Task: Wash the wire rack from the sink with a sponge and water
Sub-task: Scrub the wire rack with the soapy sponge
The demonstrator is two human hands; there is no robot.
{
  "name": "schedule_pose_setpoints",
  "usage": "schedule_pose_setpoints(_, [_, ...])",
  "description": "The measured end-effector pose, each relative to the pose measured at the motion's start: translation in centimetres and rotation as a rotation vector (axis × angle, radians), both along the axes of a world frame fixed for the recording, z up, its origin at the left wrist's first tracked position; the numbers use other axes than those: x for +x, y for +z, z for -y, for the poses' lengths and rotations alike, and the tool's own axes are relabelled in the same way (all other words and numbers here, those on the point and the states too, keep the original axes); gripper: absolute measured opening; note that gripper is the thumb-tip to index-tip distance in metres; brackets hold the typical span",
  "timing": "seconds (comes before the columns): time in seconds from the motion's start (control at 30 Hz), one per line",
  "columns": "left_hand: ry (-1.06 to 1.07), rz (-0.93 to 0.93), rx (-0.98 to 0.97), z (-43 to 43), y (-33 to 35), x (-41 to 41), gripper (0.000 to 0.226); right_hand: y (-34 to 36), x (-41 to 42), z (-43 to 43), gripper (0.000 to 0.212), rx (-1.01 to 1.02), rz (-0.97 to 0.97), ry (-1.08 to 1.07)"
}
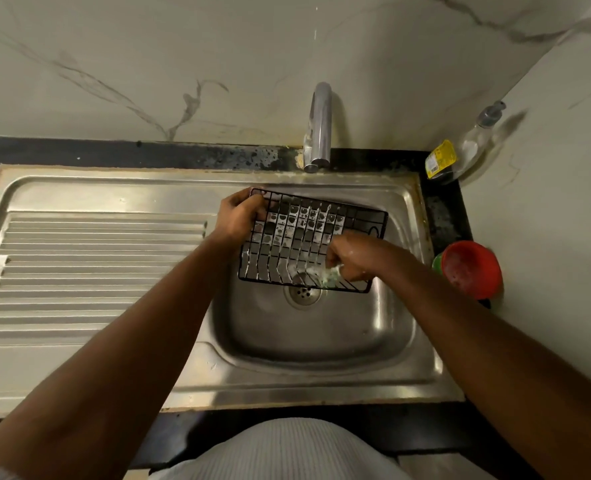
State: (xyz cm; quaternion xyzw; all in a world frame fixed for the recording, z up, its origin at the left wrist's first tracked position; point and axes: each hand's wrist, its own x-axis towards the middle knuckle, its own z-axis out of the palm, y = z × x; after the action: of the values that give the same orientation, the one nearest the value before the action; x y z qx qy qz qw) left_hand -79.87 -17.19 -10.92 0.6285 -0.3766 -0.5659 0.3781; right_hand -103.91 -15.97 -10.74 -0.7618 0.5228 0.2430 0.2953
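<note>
A black wire rack (297,237) is held flat over the steel sink basin (321,334), soap film filling several of its squares. My left hand (242,216) grips the rack's far left corner. My right hand (351,258) holds a soapy green sponge (330,275) pressed on the rack's near right part, just above the drain (302,292). The chrome tap (318,129) stands behind the basin; no water stream shows from it.
A ribbed steel drainboard (96,268) lies left of the basin. On the black counter at the right stand a red bowl (470,268), a yellow-labelled packet (440,159) and a clear pump bottle (477,140). Marble-patterned walls close the back and right.
</note>
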Motion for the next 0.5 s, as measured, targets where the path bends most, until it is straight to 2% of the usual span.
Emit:
schedule_pose_setpoints(0.1, [-0.01, -0.039, 0.021, 0.3, 0.2, -0.5, 0.03, -1.3, -0.1, -0.3, 0.031, -0.266, -0.074, 0.055])
schedule_pose_setpoints(0.17, [0.016, -0.053, -0.001, 0.5, 0.7, -0.5, 0.024, -2.7, -0.6, -1.1, 0.028, -0.352, -0.069, 0.074])
schedule_pose_setpoints(0.23, [0.029, -0.03, -0.034, 0.8, 0.9, -0.3, 0.02, -3.4, -1.1, -1.5, 0.035, -0.295, -0.044, 0.074])
schedule_pose_setpoints(0.37, [0.0, 0.02, -0.056, 0.7, 0.2, 0.4, 0.026, -1.4, -1.1, -1.0, 0.056, -0.037, -0.088, 0.106])
schedule_pose_setpoints(0.5, [-0.001, 0.009, -0.04, 0.3, -0.2, -0.3, 0.025, 1.2, -1.2, 0.4, 0.044, 0.13, -0.15, 0.111])
